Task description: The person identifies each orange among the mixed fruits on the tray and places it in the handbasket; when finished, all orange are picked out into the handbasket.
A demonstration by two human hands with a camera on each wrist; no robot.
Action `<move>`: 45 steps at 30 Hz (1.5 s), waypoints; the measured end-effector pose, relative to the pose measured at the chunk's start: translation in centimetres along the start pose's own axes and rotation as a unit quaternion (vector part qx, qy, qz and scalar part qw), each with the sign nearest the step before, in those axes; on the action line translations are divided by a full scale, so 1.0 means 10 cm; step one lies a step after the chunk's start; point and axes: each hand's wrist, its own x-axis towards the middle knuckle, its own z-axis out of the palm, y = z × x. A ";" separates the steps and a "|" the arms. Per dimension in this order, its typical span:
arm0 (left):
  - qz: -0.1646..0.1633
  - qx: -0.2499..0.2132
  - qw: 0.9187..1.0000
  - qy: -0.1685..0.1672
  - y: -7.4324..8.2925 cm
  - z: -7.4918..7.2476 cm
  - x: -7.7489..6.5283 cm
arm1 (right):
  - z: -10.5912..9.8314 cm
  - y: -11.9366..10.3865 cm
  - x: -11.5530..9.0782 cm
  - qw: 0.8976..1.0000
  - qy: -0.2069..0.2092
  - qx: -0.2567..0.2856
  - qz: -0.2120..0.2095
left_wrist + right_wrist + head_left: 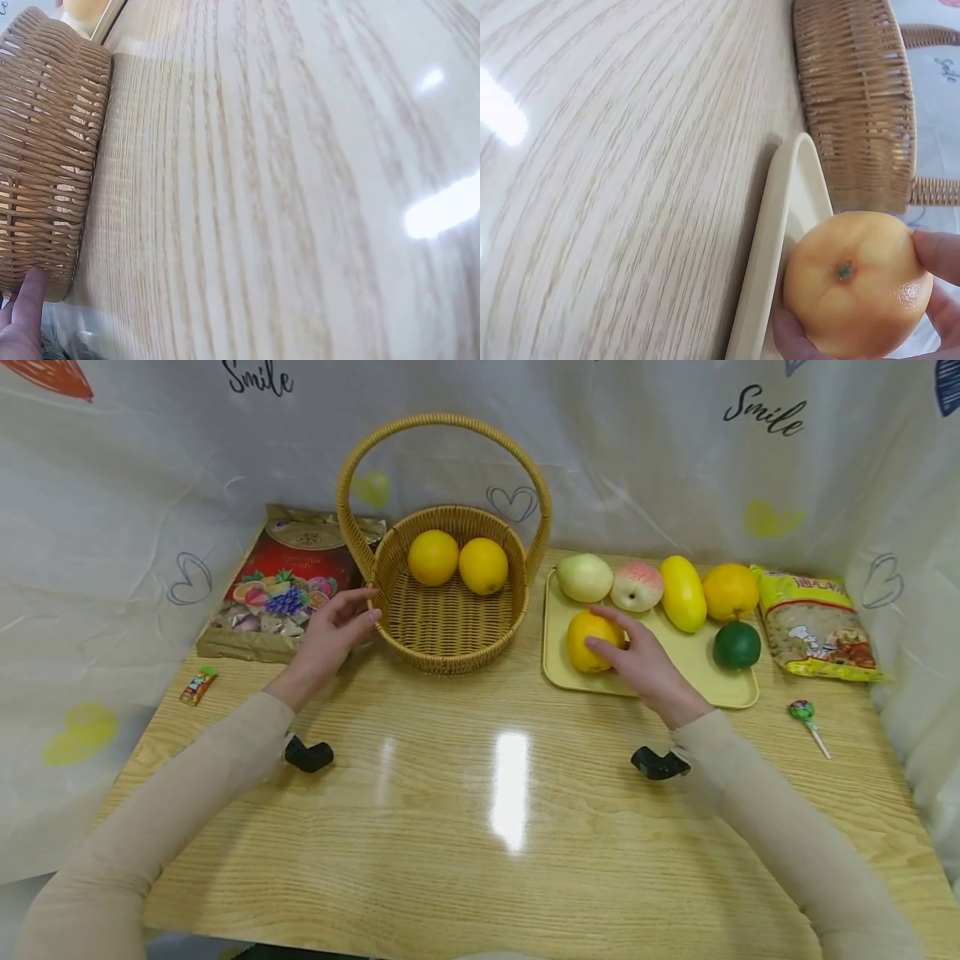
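Note:
My right hand (652, 672) grips an orange (588, 642) over the left part of a pale yellow tray (551, 652). In the right wrist view, thumb and fingers sit around the orange (859, 285), close to the tray's rim (769, 247). My left hand (330, 639) is at the left side of a wicker basket (442, 664), its fingertips at the rim by the handle's base. In the left wrist view one straight digit lies against the basket's woven wall (52, 150). Two oranges (433, 558) are inside the basket.
Along the tray's back are a pale green fruit (584, 578), a peach (637, 586), a long yellow fruit (683, 594) and another orange (731, 592); a green fruit (737, 645) lies in front. Bags (300, 560) (817, 627) flank these. A small wrapped candy (198, 686) and lollipop (802, 712) lie outermost.

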 end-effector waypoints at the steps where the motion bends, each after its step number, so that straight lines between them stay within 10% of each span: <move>1: 0.000 -0.002 1.000 0.000 0.01 0.00 -0.01 | -0.01 0.01 -0.01 1.000 0.002 -0.002 -0.001; 45: 0.041 0.054 0.998 -0.003 0.04 -0.01 -0.01 | -0.10 0.17 -0.05 1.000 0.014 -0.019 0.009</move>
